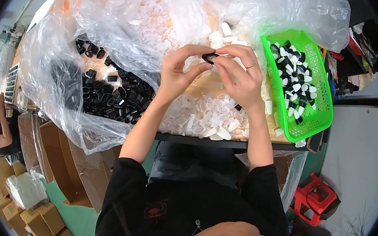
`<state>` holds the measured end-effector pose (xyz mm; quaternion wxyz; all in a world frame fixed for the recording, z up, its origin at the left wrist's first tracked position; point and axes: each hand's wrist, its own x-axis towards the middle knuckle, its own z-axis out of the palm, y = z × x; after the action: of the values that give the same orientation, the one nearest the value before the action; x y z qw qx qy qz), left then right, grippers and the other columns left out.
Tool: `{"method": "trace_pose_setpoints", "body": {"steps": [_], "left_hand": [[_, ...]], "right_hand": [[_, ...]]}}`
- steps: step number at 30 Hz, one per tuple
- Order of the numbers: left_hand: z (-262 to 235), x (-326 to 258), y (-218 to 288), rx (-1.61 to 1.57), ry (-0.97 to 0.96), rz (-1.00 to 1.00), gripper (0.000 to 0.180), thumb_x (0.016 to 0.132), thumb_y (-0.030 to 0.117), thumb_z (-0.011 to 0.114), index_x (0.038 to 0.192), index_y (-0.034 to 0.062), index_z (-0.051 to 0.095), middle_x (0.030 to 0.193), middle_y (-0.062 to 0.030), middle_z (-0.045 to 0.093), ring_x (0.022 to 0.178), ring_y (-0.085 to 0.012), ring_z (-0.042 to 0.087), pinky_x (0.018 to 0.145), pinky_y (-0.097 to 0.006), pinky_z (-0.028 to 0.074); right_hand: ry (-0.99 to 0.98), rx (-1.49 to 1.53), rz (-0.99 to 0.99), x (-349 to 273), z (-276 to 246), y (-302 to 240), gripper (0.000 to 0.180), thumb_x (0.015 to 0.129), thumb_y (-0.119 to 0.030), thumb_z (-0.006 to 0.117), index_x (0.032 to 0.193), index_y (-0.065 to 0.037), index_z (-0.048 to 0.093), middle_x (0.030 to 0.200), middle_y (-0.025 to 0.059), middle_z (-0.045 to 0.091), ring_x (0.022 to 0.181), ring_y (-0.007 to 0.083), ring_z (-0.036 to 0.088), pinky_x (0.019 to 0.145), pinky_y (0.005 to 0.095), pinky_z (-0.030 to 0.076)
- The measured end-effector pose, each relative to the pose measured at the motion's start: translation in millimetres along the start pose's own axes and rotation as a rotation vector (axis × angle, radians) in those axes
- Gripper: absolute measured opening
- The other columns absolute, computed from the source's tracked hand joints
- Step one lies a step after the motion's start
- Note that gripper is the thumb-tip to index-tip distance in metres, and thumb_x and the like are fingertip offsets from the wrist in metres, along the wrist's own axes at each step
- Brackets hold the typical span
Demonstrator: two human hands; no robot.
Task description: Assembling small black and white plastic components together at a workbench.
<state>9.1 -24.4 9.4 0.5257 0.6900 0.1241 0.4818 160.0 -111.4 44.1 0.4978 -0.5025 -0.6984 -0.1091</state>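
Observation:
Between the fingertips of both hands is a small black oval ring-like piece [210, 57], held over the table. My left hand [179, 68] pinches it from the left with thumb and forefinger. From the right, my right hand [243, 74], with a ring on one finger, grips the same piece. Just beyond the hands lie several white oval caps [224, 36]. Nearer the table's front edge, below my hands, spreads a pile of clear and white oval plastic pieces [212, 113]. Left of my left forearm sits a heap of black oval pieces [118, 97] on clear plastic.
A green basket [323, 92] of joined black-and-white pieces stands at the right. Clear plastic bags [116, 24] drape the back and left, with translucent pieces [155, 19] among them. Cardboard boxes [47, 218], a red stool [313, 198] and another person [3, 132] are around the table.

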Motion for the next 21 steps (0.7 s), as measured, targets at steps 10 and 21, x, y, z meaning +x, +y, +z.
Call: {"method": "trace_pose_setpoints", "body": {"steps": [10,21], "left_hand": [[-1,0,-1,0.034,0.004,0.066,0.032,0.074,-0.003,0.075,0.105,-0.0016,0.068,0.103,-0.0112,0.070,0.095,-0.0190,0.065,0.085,-0.029,0.051],[-4,0,-5,-0.058,0.028,-0.009,0.030,0.084,-0.004,0.067,0.113,-0.0021,0.063,0.109,-0.0119,0.067,0.102,-0.0183,0.062,0.091,-0.030,0.047]], "right_hand": [[-0.027,-0.023,-0.015,-3,0,2,0.020,0.071,0.006,0.070,0.090,-0.003,0.070,0.101,0.0085,0.063,0.090,0.0243,0.059,0.070,0.0316,0.051],[-0.078,0.256,0.388,1,-34,14,0.007,0.084,0.000,0.064,0.090,-0.001,0.068,0.092,0.0083,0.064,0.083,0.0155,0.060,0.068,0.0271,0.048]]}}
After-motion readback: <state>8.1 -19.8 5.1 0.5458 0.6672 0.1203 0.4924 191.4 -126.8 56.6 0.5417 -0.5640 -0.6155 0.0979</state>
